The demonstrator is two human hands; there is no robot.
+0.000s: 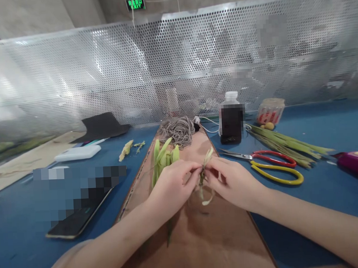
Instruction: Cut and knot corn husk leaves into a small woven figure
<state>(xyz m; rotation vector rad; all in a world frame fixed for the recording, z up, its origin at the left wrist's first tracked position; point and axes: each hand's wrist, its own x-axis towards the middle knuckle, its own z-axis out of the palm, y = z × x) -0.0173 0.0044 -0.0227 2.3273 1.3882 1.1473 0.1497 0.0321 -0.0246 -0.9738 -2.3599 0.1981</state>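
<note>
Over the brown board (201, 243), my left hand (176, 181) and my right hand (231, 181) meet, thumbs and fingers pinched on a small bundle of pale green plant strips (206, 200). One strip end points up between the hands, and a curled strip hangs below them. The fingertips partly hide where the strips cross. Just left of my left hand lies a bunch of long green leaves (160, 158), partly covered by that hand. Scissors (254, 158) with one red and one yellow handle lie to the right of my right hand, blades apart.
Grey cord (180, 130) is heaped at the board's far end. A dark-filled bottle (232, 123), a clear jar (271, 111) and green stalks (289, 143) are on the blue table (338, 123) at right. A black phone-like slab (78, 219) lies left. A perforated metal screen (176, 63) stands behind.
</note>
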